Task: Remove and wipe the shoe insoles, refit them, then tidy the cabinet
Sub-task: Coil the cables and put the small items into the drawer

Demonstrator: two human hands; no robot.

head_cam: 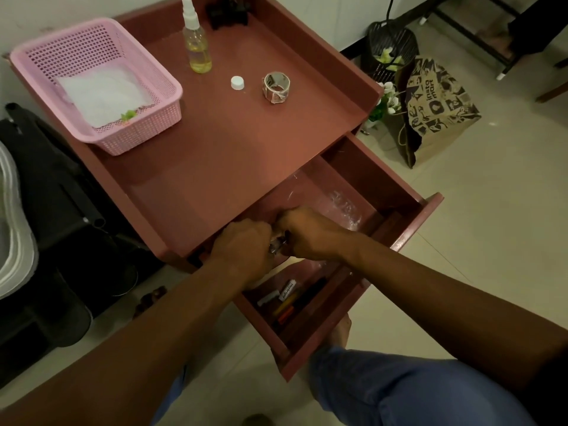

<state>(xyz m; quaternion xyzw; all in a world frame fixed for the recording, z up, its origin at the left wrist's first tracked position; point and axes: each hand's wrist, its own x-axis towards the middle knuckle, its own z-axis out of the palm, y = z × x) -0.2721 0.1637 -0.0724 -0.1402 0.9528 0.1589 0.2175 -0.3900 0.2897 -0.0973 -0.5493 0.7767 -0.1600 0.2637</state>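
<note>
Both hands, the left hand (242, 244) and right hand (307, 233), are curling together round a small shiny thing (278, 242) over the open drawer (408, 232), likely sorting it; I cannot tell what it is; pens (295, 302) are lying nearer the drawer front; no insoles are showing.

The reddish-brown cabinet (233, 142) stands with its drawer (408, 238) pulled open toward the near right. Pens and small items (292, 302) lie loose at the drawer's near end.
</note>
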